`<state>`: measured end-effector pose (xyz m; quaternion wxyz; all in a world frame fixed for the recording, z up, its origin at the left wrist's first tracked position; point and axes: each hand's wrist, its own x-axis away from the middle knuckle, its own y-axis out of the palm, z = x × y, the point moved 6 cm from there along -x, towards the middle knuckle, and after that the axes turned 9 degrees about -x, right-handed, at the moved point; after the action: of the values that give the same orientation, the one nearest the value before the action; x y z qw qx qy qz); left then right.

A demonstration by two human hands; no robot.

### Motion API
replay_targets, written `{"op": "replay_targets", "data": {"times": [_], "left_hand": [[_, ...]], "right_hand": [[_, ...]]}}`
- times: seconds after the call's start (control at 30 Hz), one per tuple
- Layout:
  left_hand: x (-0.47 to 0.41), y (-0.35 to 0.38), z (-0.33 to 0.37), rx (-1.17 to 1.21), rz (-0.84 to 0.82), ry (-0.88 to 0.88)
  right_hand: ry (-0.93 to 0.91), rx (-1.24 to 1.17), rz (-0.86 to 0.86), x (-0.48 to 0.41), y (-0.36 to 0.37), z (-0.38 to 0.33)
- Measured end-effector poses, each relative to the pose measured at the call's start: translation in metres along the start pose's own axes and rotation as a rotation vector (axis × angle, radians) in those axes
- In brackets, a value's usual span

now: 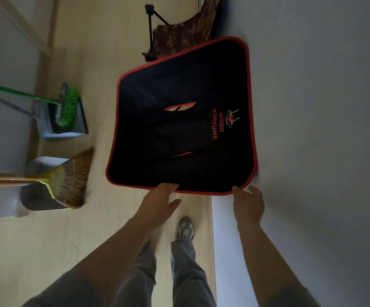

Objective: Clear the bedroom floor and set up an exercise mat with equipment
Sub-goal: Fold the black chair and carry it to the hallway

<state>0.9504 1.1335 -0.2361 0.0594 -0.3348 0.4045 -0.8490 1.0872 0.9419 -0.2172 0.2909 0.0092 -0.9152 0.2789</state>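
Observation:
A black fabric folding chair with red trim and the words "GOOD FORTUNE" stands by the white wall, seen from above. Its near edge is at my hands. My left hand has its fingers laid over that edge left of the middle, with the thumb spread away below it. My right hand pinches the near right corner between thumb and fingers. No exercise mat or equipment is in view.
A camouflage folding chair stands just beyond the black one. At the left wall are a green broom in a grey dustpan and a straw broom over a second dustpan. Pale wood floor lies between; my feet stand below.

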Motion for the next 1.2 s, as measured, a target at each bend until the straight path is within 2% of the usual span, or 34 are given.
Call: {"op": "replay_targets", "data": {"times": [0.47,0.73,0.97,1.2], "left_hand": [[0.122,-0.118,0.011,0.126,0.223,0.049],[0.170,-0.165,0.021,0.209,0.321,0.024],[0.214,-0.198,0.036,0.396,0.514,-0.099],[0.268,-0.219,0.053,0.424,0.736,-0.180]], "right_hand": [[-0.314,0.013,-0.215,0.142,-0.032,-0.077],[-0.459,0.006,-0.314,0.191,-0.035,-0.127],[-0.628,0.040,-0.454,0.210,-0.054,-0.185],[-0.799,0.022,-0.619,0.251,-0.062,-0.225]]}}
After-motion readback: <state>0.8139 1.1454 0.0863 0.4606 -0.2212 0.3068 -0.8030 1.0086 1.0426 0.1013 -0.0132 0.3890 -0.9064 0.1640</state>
